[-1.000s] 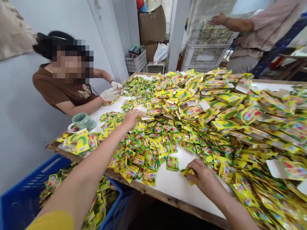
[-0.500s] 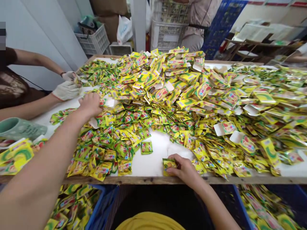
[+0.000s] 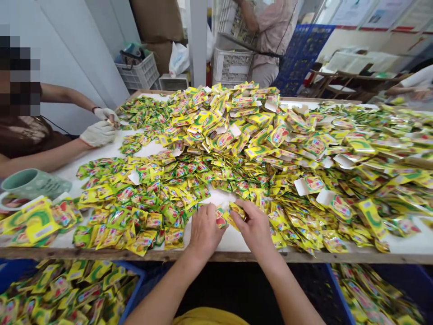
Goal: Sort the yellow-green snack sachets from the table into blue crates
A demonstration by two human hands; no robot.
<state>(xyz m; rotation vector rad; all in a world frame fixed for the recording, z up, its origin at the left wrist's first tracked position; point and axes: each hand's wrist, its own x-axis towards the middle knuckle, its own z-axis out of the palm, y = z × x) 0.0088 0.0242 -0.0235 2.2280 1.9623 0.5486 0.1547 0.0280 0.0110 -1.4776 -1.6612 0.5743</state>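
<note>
Both my hands meet over the bare white patch near the table's front edge. Closed fingers of my left hand [image 3: 205, 229] grip a small printed carton [image 3: 220, 218], mostly covered by the hand. Facing it, my right hand [image 3: 253, 228] pinches a yellow sachet [image 3: 237, 210] between thumb and fingers. The carton and sachet are close together; whether they touch, I cannot tell. Loose green and yellow sachets [image 3: 145, 198] spread to the left of my hands, and yellow sachets [image 3: 297, 221] lie heaped to the right.
A tall heap of yellow cartons [image 3: 230, 122] fills the table's middle. At left stand a green mug [image 3: 37, 184] and flattened-looking yellow cartons [image 3: 34, 221]. Blue crates [image 3: 133, 289] of cartons sit below the edge. Across the left side, a co-worker's gloved hands [image 3: 99, 131] handle something small.
My left hand has come back from the far left of the pile to the front middle, bringing a carton. My right hand has lifted its sachet slightly up and away from the edge.
</note>
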